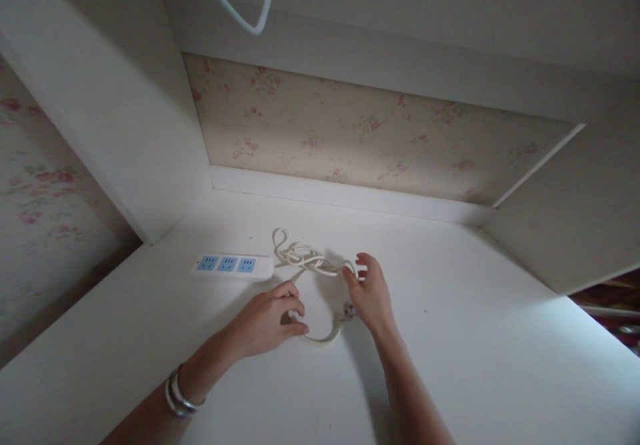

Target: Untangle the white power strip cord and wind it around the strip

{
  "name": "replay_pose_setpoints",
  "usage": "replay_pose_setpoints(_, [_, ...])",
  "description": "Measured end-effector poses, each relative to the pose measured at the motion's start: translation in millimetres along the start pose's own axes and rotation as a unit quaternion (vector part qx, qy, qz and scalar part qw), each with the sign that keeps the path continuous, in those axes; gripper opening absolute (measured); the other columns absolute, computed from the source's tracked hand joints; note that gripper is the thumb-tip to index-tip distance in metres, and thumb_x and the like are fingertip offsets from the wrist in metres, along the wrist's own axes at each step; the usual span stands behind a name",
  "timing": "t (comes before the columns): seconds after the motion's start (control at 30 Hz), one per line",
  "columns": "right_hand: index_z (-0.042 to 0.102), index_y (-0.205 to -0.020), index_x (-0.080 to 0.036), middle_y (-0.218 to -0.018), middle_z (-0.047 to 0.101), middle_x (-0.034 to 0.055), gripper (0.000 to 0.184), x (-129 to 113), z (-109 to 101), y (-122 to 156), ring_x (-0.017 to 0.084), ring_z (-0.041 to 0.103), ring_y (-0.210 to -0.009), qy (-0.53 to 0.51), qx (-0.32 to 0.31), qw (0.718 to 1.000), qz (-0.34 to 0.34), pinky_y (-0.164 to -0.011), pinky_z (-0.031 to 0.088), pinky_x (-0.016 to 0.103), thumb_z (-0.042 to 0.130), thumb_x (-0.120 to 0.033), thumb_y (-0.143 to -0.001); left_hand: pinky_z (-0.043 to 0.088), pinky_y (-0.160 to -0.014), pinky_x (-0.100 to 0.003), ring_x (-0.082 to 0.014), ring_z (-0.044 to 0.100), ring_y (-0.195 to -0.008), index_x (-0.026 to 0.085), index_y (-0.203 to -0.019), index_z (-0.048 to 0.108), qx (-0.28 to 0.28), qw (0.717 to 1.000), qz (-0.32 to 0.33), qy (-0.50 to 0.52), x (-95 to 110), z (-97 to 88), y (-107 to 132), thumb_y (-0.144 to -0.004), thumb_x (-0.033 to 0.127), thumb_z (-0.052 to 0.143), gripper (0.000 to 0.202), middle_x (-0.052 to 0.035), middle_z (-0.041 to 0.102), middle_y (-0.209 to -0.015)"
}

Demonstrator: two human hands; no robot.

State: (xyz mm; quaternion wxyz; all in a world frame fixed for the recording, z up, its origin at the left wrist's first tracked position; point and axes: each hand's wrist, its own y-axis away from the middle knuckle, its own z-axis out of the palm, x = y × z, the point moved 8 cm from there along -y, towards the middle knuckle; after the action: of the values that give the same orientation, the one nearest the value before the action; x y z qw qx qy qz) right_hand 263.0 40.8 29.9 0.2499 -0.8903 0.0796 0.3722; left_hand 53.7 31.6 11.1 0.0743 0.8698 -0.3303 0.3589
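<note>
A white power strip (pixel 260 268) with blue socket panels lies on the white surface, left of a loosely tangled, cream-coloured power cord (pixel 305 258). The fingers of my left hand (pixel 273 318) curl around a lower loop of that cord, thumb a little apart from the fingertips. The fingers hide part of this loop. On the other side, my right hand (pixel 369 292) pinches the tangle's right end between thumb and fingers. Just below it, beside the palm, is the cord's plug (pixel 349 309), partly covered by the hand.
White panels (pixel 150 98) stand to the left and right of the white surface (pixel 475 365). Floral wallpaper (pixel 350 132) shows at the back. A pale, bent rod or wire (pixel 255 28) hangs in at the top. Past the right edge are dark reddish things (pixel 613 298).
</note>
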Motion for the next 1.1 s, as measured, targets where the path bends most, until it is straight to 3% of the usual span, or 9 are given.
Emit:
replay_pose_setpoints(0.1, [0.065, -0.082, -0.021, -0.07, 0.064, 0.0064, 0.04, 20, 1, -2, 0.02, 0.057, -0.061, 0.122, -0.063, 0.988, 0.077, -0.053, 0.035, 0.029, 0.045, -0.056, -0.088, 0.042, -0.066, -0.023, -0.0119, 0.056, -0.072, 0.023, -0.082, 0.069, -0.006, 1.0, -0.002, -0.018, -2, -0.2, 0, -0.08, 0.035, 0.066, 0.013, -0.0005, 0.061, -0.093])
replay_pose_setpoints(0.2, [0.065, -0.074, -0.022, -0.064, 0.064, 0.0058, 0.043, 22, -4, -5, 0.02, 0.055, -0.058, 0.16, -0.046, 0.983, 0.077, -0.054, 0.032, 0.029, 0.042, -0.055, -0.09, 0.041, -0.069, -0.024, -0.0138, 0.058, -0.077, 0.023, -0.079, 0.07, -0.024, 0.999, 0.016, -0.038, 2, 2.5, 0, -0.083, 0.036, 0.063, 0.015, -0.0003, 0.063, -0.087])
replay_pose_setpoints(0.37, [0.069, -0.087, -0.02, -0.092, 0.067, 0.0072, 0.03, 2, -8, -6, 0.018, 0.062, -0.08, 0.051, 0.032, 0.998, -0.032, -0.072, 0.043, 0.028, 0.046, -0.039, -0.093, 0.042, -0.074, -0.025, -0.0148, 0.059, -0.081, 0.021, -0.079, 0.07, -0.021, 0.998, 0.036, -0.045, 8, 3.9, 0, -0.085, 0.036, 0.061, 0.018, -0.0017, 0.064, -0.086])
replay_pose_setpoints(0.47, [0.069, -0.094, -0.02, -0.097, 0.065, 0.0075, 0.026, -18, -8, 2, 0.018, 0.061, -0.087, -0.007, 0.063, 0.994, -0.091, -0.079, 0.046, 0.028, 0.047, -0.033, -0.093, 0.042, -0.075, -0.025, -0.0147, 0.059, -0.081, 0.021, -0.079, 0.07, -0.012, 0.998, 0.043, -0.049, 9, 6.1, 0, -0.086, 0.034, 0.061, 0.018, -0.0016, 0.064, -0.087])
replay_pose_setpoints(0.63, [0.067, -0.097, -0.022, -0.1, 0.065, 0.0077, 0.018, -52, -4, 20, 0.018, 0.061, -0.094, -0.017, 0.039, 0.981, -0.187, -0.084, 0.047, 0.029, 0.05, -0.026, -0.093, 0.043, -0.082, -0.027, -0.0155, 0.061, -0.088, 0.023, -0.088, 0.071, -0.035, 0.994, 0.081, -0.07, 16, 16.3, 3, -0.092, 0.028, 0.052, 0.02, -0.0014, 0.067, -0.096])
replay_pose_setpoints(0.8, [0.065, -0.097, -0.021, -0.105, 0.064, 0.0087, 0.014, -70, -4, 34, 0.019, 0.059, -0.1, 0.002, 0.05, 0.968, -0.245, -0.087, 0.048, 0.033, 0.053, -0.021, -0.091, 0.045, -0.087, -0.028, -0.0162, 0.061, -0.097, 0.024, -0.098, 0.068, -0.031, 0.991, 0.1, -0.084, 25, 20.1, 2, -0.094, 0.023, 0.045, 0.024, -0.0021, 0.066, -0.105])
replay_pose_setpoints(0.93, [0.063, -0.094, -0.02, -0.098, 0.065, 0.0074, 0.012, -88, 11, 49, 0.018, 0.059, -0.094, 0.0, 0.002, 0.952, -0.307, -0.084, 0.048, 0.032, 0.053, -0.015, -0.089, 0.046, -0.092, -0.032, -0.0187, 0.061, -0.102, 0.022, -0.101, 0.067, -0.024, 0.99, 0.102, -0.099, 26, 23.4, -2, -0.093, 0.021, 0.043, 0.025, -0.0045, 0.067, -0.108])
replay_pose_setpoints(1.1, [0.062, -0.093, -0.019, -0.094, 0.065, 0.0071, 0.013, -103, 34, 68, 0.018, 0.06, -0.084, -0.006, -0.107, 0.929, -0.353, -0.077, 0.049, 0.032, 0.052, -0.015, -0.088, 0.049, -0.085, -0.034, -0.023, 0.064, -0.095, 0.016, -0.094, 0.067, -0.044, 0.992, 0.078, -0.093, 16, 29.0, -5, -0.082, 0.01, 0.048, 0.023, -0.0091, 0.07, -0.099])
